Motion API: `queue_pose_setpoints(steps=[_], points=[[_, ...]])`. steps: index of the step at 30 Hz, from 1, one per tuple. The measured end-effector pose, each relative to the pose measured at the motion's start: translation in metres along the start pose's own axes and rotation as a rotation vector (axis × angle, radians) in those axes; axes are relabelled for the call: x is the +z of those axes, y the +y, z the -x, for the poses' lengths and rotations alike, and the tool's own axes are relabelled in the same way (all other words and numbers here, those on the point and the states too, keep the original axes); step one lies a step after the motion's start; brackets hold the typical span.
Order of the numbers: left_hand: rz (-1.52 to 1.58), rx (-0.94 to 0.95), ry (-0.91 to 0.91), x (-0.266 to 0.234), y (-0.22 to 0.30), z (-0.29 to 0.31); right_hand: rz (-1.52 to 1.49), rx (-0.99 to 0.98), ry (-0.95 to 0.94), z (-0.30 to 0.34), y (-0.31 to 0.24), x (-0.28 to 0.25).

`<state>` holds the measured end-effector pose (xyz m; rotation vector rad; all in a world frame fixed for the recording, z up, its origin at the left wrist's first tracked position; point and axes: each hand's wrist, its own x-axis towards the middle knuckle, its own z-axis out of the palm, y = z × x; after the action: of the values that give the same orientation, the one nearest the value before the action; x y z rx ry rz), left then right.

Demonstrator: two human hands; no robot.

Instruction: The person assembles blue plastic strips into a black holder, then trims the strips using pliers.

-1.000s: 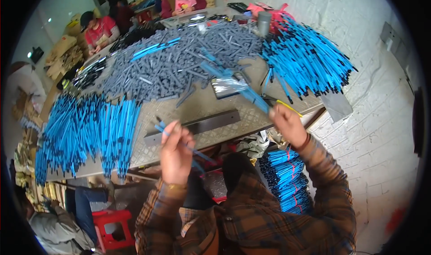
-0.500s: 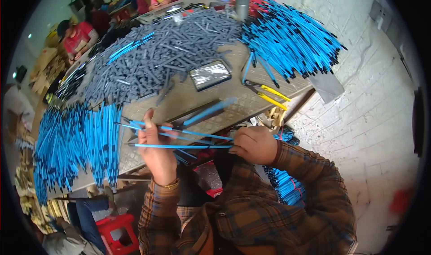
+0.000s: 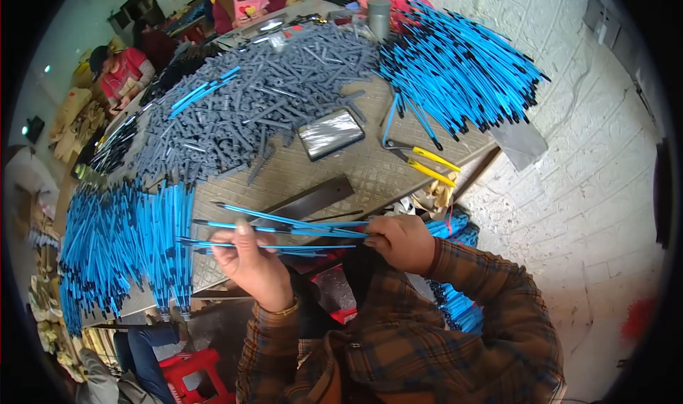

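Note:
Several thin blue rods with black ends (image 3: pixel 331 226) stretch between my two hands above the near table edge, slightly fanned out at the left. My left hand (image 3: pixel 257 270) is closed around them, its thumb pressed on top. Closed fingers of my right hand (image 3: pixel 404 243) grip the right-hand ends of the upper rods, which they hide. Just beyond the rods lies a dark flat bar (image 3: pixel 316 198) on the table. Left of my left hand is a heap of similar blue rods (image 3: pixel 107 247).
Grey plastic pieces (image 3: pixel 242 105) cover the table's middle, beside a shiny-topped box (image 3: pixel 331 134). Yellow-handled pliers (image 3: pixel 434 163) lie at the right edge below another blue rod heap (image 3: pixel 462 66). A grey cup (image 3: pixel 378 18) stands behind. Co-workers sit beyond; a red stool (image 3: pixel 192 375) is lower left.
A blurred blue rod seen over the dark bar is gone from there. The rods between my hands have shifted and fanned differently. My left hand sits a little lower.

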<state>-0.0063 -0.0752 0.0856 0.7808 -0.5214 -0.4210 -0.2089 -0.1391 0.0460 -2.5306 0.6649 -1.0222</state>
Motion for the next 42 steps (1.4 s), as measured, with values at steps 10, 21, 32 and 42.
queue_pose_setpoints(steps=[10, 21, 32, 42], points=[[0.148, -0.288, -0.305, -0.003, 0.051, 0.022, 0.697, 0.528, 0.068, -0.035, 0.159, -0.067], [0.386, -0.652, -0.575, -0.058, 0.057, 0.004, -0.018, 0.330, 0.241, -0.057, 0.164, -0.053], [0.180, -0.372, -0.210, -0.034, 0.041, -0.033, -1.549, 0.738, -0.405, -0.022, 0.014, -0.036], [0.061, -0.380, -0.290, -0.024, 0.033, -0.023, -0.774, 0.346, -0.268, 0.002, -0.017, 0.002]])
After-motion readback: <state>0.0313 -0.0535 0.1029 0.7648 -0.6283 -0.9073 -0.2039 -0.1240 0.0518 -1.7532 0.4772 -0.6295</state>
